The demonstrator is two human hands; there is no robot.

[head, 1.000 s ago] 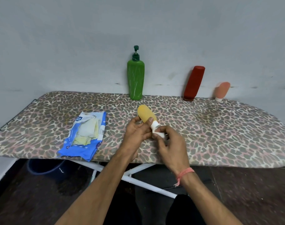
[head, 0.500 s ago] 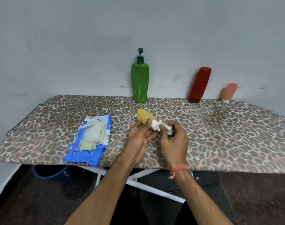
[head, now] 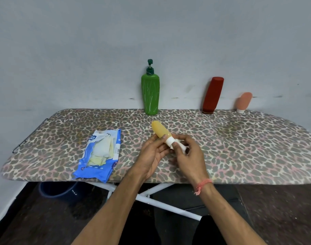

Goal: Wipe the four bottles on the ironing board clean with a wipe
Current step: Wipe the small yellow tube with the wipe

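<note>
Two bare forearms reach in from the near edge of the ironing board [head: 222, 138] and meet over its middle. The left hand [head: 152, 154] is turned palm-up and slightly inward, fingers curled under the yellow bottle [head: 160, 130], thumb laid along its lower body, so the bottle is held tilted just above the board with its rounded end pointing toward the far edge and its white cap toward the person. The right hand [head: 191, 156], wrist bent and bearing a pink thread band [head: 203, 184], has thumb and fingers closed on a white wipe [head: 178, 147] bunched around the cap. Along the far edge, against the wall, the green pump bottle [head: 150, 93] stands upright near the middle; the red bottle [head: 213, 95] and the small peach bottle [head: 244, 102] lean cap-down toward the far right corner. An opened blue wipes packet [head: 98, 156] lies flat near the near left edge.
</note>
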